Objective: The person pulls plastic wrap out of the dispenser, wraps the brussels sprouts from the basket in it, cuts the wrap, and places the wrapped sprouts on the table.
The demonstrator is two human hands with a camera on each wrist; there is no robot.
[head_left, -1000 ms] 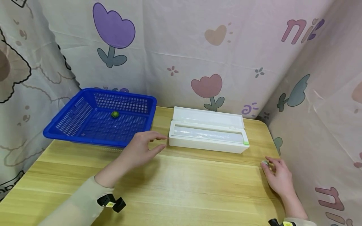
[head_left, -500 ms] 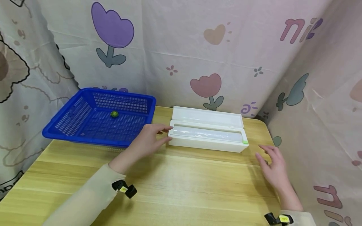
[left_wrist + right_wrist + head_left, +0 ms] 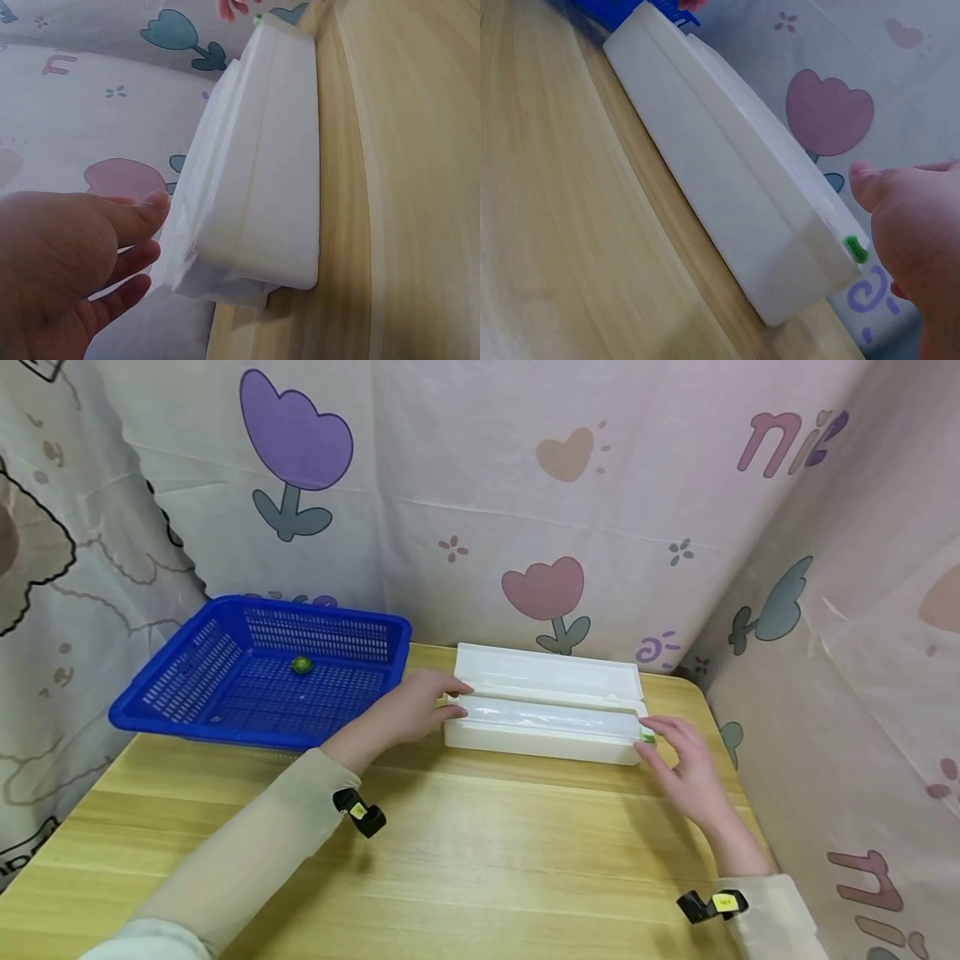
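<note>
A long white cling film box (image 3: 543, 743) stands on the table with its lid (image 3: 547, 668) raised at the back. Inside lies a glossy clear-white roll of cling film (image 3: 555, 717). My left hand (image 3: 416, 706) is at the box's left end, thumb and fingers apart around the roll's end; in the left wrist view its fingertips (image 3: 142, 259) look just clear of the box. At the right end my right hand (image 3: 686, 768) has thumb and index finger parted beside the green tab (image 3: 856, 249). Whether either hand touches the roll is hard to tell.
Left of the box, a blue plastic basket (image 3: 180, 727) holds a small round green thing (image 3: 302, 665). Printed cloth (image 3: 420, 468) hangs behind and to the right of the wooden table (image 3: 480, 860).
Both hands have come to the box, the left moving right, the right moving left and away. A second ago the right hand pinched a small roundish thing, no longer visible there.
</note>
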